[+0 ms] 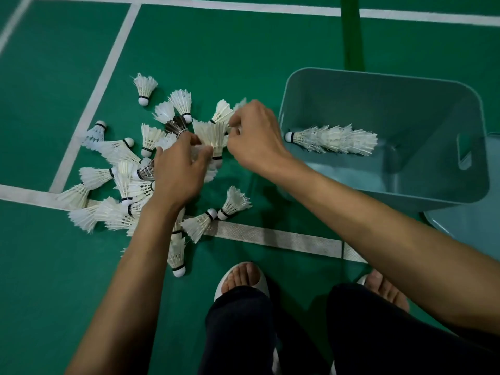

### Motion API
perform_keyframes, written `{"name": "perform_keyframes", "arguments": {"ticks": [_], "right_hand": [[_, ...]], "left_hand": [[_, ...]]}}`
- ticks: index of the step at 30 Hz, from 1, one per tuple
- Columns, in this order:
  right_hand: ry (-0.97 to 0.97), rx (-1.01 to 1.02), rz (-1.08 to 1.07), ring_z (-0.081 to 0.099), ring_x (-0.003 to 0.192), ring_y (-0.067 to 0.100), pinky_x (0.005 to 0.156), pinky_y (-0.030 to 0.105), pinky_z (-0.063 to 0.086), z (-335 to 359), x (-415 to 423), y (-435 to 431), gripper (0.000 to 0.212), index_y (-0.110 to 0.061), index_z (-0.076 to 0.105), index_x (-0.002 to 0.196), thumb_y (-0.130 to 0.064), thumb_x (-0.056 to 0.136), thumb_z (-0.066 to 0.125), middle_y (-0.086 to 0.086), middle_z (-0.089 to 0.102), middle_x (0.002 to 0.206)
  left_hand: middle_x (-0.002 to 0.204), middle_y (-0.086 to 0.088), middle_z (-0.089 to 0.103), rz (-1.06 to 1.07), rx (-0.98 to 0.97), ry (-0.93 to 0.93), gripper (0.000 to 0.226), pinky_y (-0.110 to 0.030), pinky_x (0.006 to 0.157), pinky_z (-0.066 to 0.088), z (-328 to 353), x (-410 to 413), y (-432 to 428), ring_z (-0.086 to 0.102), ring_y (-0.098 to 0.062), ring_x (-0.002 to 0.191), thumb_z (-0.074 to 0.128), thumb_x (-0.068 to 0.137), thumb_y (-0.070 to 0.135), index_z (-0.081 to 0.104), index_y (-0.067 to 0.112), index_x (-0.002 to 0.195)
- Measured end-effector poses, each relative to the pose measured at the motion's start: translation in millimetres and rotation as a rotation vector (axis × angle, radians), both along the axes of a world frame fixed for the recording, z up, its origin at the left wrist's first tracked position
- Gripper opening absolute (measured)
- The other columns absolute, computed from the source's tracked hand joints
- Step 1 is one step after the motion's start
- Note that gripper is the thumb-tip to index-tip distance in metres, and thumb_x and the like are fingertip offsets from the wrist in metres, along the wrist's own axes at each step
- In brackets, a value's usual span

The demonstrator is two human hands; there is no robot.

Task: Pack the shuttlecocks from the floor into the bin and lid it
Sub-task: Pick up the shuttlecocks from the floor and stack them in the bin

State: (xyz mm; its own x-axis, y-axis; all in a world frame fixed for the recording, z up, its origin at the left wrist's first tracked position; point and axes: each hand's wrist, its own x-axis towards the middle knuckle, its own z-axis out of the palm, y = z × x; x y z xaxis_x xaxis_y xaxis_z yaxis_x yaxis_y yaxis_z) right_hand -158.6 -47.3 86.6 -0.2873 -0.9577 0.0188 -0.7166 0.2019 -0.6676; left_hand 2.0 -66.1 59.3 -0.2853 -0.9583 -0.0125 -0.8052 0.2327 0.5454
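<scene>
**Right hand nearer the bin, both hands on one shuttle**

Your right hand has its fingers curled and pinches the skirt edge of a white feather shuttlecock. Your left hand curls round the same one lower down, near the cork, though that grip is partly hidden. The shuttle's long axis runs cork toward you, skirt away.

It sits between your hands, above the pile of loose white shuttlecocks on the green court floor. The teal plastic bin lies to your right, its near wall just beside your right wrist. Inside, a nested stack of white shuttlecocks lies crosswise, cork left and skirt right.

Probably the right hand carries. You'd turn the shuttle to match the stack's axis. The teal lid waits beside the bin, not yet on, and most shuttles are still on the floor.
</scene>
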Motion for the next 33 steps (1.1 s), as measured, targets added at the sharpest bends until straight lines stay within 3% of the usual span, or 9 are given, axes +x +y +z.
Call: {"name": "perform_keyframes", "arguments": {"ticks": [4,8,10,13,17,21,24,27,33], "right_hand": [[-0.133,0.004,0.004,0.071,0.089,0.021,0.085,0.042,0.06,10,-13,-1,0.015,-0.001,0.079,0.086,-0.004,0.085,0.064,0.011,0.078,0.091],[-0.304,-0.009,-0.004,0.071,0.089,0.012,0.087,0.033,0.06,20,-20,0,0.013,-0.009,0.081,0.093,-0.011,0.083,0.074,0.0,0.078,0.096],[-0.343,-0.017,0.001,0.071,0.088,0.009,0.086,0.03,0.06,20,-20,0,0.015,-0.011,0.081,0.097,-0.013,0.083,0.077,-0.001,0.078,0.098],[-0.424,-0.046,-0.016,0.07,0.082,0.006,0.082,0.027,0.06,19,-23,1,0.013,-0.01,0.08,0.097,-0.011,0.085,0.076,-0.004,0.076,0.093],[-0.589,-0.094,-0.045,0.072,0.085,0.007,0.088,0.034,0.062,26,-35,0,0.011,-0.012,0.081,0.093,-0.008,0.084,0.076,-0.002,0.077,0.092],[-0.596,-0.25,-0.079,0.069,0.067,0.001,0.072,0.024,0.06,48,-57,2,0.008,-0.006,0.082,0.089,-0.004,0.083,0.077,-0.004,0.076,0.076],[-0.632,-0.317,-0.176,0.068,0.062,0.005,0.065,0.025,0.058,58,-84,9,0.009,-0.008,0.082,0.082,-0.001,0.078,0.077,-0.002,0.076,0.07],[-0.643,-0.325,-0.28,0.069,0.062,0.009,0.063,0.031,0.059,61,-120,20,0.009,-0.006,0.082,0.082,-0.001,0.075,0.077,0.003,0.076,0.07],[-0.647,-0.206,-0.577,0.077,0.076,0.02,0.077,0.043,0.065,46,-198,57,0.005,-0.004,0.081,0.075,-0.002,0.071,0.081,0.01,0.079,0.077]], "left_hand": [[0.095,0.003,0.064,-0.022,-0.068,0.1,0.023,-0.056,0.106,0.039,9,3,3,0.058,-0.025,0.088,0.049,0.103,0.028,0.058,0.01,0.113],[0.093,0.0,0.063,0.028,0.027,0.34,0.012,-0.034,0.071,0.048,16,-4,3,0.059,-0.01,0.082,0.044,0.104,0.012,0.053,0.008,0.111],[0.087,0.007,0.052,0.082,0.12,0.473,0.006,-0.021,0.065,0.042,18,-11,2,0.049,0.004,0.07,0.044,0.104,0.011,0.048,0.01,0.109],[0.091,0.004,0.048,0.133,0.181,0.636,0.012,-0.018,0.065,0.044,23,-19,0,0.049,0.001,0.071,0.053,0.101,0.018,0.046,0.014,0.11],[0.102,-0.005,0.06,0.04,0.167,0.696,0.027,-0.029,0.067,0.052,35,-27,-1,0.061,-0.016,0.085,0.067,0.088,0.023,0.052,0.021,0.11],[0.105,-0.006,0.069,-0.08,0.072,0.647,0.026,-0.05,0.084,0.058,49,-49,-3,0.067,-0.027,0.099,0.071,0.092,0.027,0.061,0.012,0.111],[0.111,-0.004,0.071,-0.132,0.037,0.67,0.032,-0.052,0.086,0.059,62,-81,-5,0.067,-0.024,0.108,0.07,0.094,0.03,0.063,0.011,0.118],[0.11,-0.001,0.073,-0.218,0.06,0.662,0.032,-0.044,0.082,0.061,70,-122,-1,0.07,-0.019,0.101,0.069,0.095,0.032,0.062,0.011,0.12],[0.098,0.004,0.071,-0.37,0.163,0.501,0.039,-0.051,0.08,0.056,53,-201,14,0.069,-0.023,0.087,0.063,0.091,0.052,0.057,0.017,0.108]]}}
